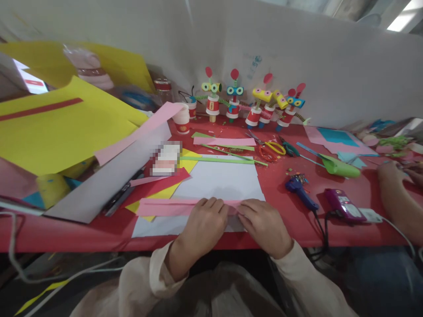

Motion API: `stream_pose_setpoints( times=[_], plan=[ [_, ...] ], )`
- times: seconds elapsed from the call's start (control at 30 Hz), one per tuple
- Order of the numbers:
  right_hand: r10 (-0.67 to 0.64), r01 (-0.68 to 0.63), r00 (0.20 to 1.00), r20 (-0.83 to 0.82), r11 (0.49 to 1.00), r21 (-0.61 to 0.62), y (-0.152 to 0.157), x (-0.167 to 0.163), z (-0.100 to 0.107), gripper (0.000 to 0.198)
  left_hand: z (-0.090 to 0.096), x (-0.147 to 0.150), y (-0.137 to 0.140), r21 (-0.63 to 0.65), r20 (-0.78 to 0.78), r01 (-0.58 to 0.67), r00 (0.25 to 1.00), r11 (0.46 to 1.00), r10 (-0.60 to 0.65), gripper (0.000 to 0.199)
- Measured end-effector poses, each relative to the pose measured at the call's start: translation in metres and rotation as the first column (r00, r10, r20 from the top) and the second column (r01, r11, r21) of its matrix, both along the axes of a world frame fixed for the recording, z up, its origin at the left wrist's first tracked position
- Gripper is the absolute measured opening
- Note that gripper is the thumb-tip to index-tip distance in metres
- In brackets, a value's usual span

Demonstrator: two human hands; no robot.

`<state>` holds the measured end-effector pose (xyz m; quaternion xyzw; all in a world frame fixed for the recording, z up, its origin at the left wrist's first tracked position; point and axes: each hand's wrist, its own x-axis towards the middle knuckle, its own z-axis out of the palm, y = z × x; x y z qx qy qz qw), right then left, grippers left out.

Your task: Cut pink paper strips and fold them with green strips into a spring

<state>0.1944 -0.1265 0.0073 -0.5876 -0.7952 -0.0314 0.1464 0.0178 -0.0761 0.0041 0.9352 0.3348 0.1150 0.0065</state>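
A pink paper strip (pixel 172 208) lies crosswise over a white sheet (pixel 218 180), with a lengthwise fold line or folded edge along it. My left hand (pixel 207 222) presses on the strip near its middle, fingers curled over the upper edge. At the strip's right end, my right hand (pixel 264 222) grips the paper between bent fingers and thumb, and hides that end. Under the strip's left side are yellow paper (pixel 161 193) and a red paper piece (pixel 170 181). A thin green strip (pixel 221 160) crosses the top of the white sheet.
Paper-cup figures (pixel 254 116) stand along the wall. Scissors (pixel 276 149), pliers (pixel 289 147), a blue glue gun (pixel 302 193) and a purple device (pixel 345 206) with cables lie to the right. Large yellow sheets (pixel 66 127) fill the left. Another person's arm (pixel 395 198) rests at far right.
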Motion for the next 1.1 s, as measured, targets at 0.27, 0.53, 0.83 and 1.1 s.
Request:
stream_pose_setpoints(
  times=[0.27, 0.53, 0.83, 1.1],
  plan=[
    [-0.174, 0.218, 0.916, -0.361, 0.972, 0.084, -0.002, -0.004, -0.023, 0.013, -0.004, 0.000, 0.001, -0.118, 0.138, -0.135, 0.979, 0.984, 0.151, 0.020],
    [-0.301, 0.337, 0.855, -0.423, 0.941, 0.013, 0.005, -0.005, -0.027, 0.013, -0.001, 0.008, 0.013, -0.154, 0.045, -0.265, 0.961, 0.952, 0.275, 0.014],
    [-0.298, 0.326, 0.864, -0.406, 0.945, 0.000, 0.007, 0.002, -0.024, 0.012, 0.004, 0.007, 0.015, -0.161, 0.033, -0.277, 0.958, 0.947, 0.285, 0.017],
    [-0.316, 0.335, 0.823, -0.472, 0.941, -0.045, 0.008, 0.007, -0.026, 0.009, 0.004, 0.011, 0.008, -0.128, 0.024, -0.300, 0.952, 0.945, 0.305, 0.016]
  ],
)
